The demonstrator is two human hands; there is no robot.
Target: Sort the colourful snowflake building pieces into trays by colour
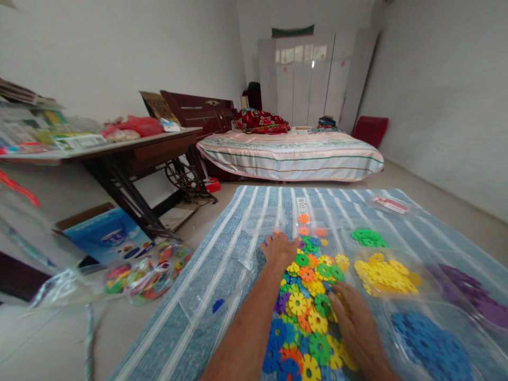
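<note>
Both hands rest flat on the mixed heap of coloured snowflake discs (307, 301) on the striped mat (206, 296), the left hand (280, 248) at its far edge, the right hand (351, 312) at its near side, each grip wide and holding nothing, penning the pile beside sorted yellow discs (384, 275).

Mixed pile of coloured snowflake discs (307, 301) spread on blue striped cloth (222, 248) over floor. Left hand (280, 248) laid flat at far edge of pile, fingers spread. Right hand (355, 317) pressed on near right side of pile. Sorted heaps seen to right: green discs (368, 237), yellow discs (384, 276), blue discs (431, 344), purple discs (474, 293). Bed (291, 153) placed behind.
</note>
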